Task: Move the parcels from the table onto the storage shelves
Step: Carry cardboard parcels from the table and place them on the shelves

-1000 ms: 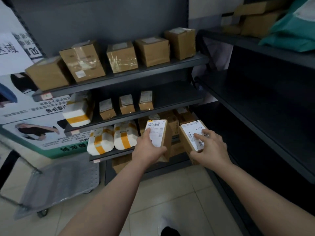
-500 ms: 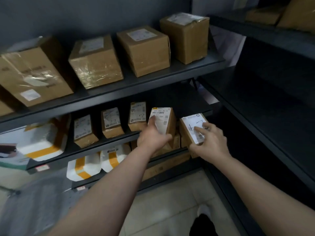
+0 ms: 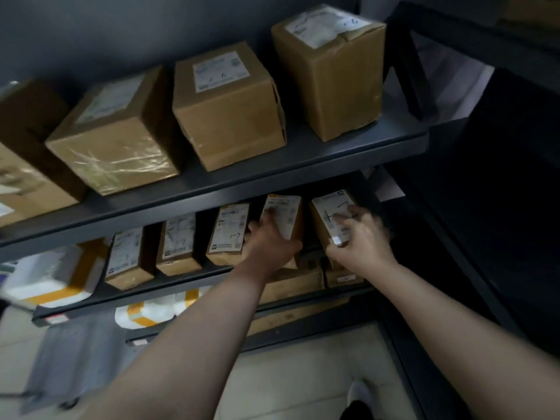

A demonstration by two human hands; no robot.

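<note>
My left hand (image 3: 268, 244) grips a small brown parcel with a white label (image 3: 286, 215) at the middle shelf (image 3: 188, 286), just right of three similar small parcels (image 3: 228, 233) standing in a row. My right hand (image 3: 360, 241) holds a second small labelled parcel (image 3: 328, 212), thumb and fingers over its label, to the right of the first. Both parcels are tilted at the shelf's front edge; whether they rest on it is hidden by my hands.
The upper shelf (image 3: 303, 168) carries several bigger cardboard boxes (image 3: 227, 104). White foam parcels with orange tape (image 3: 51, 277) lie at the left and below. A dark shelving unit (image 3: 491, 207) stands close on the right. A grey trolley deck (image 3: 75, 359) is low on the left.
Both hands have carried their parcels up and forward from in front of the lower shelves to the middle shelf's right end. I have moved closer to the shelves.
</note>
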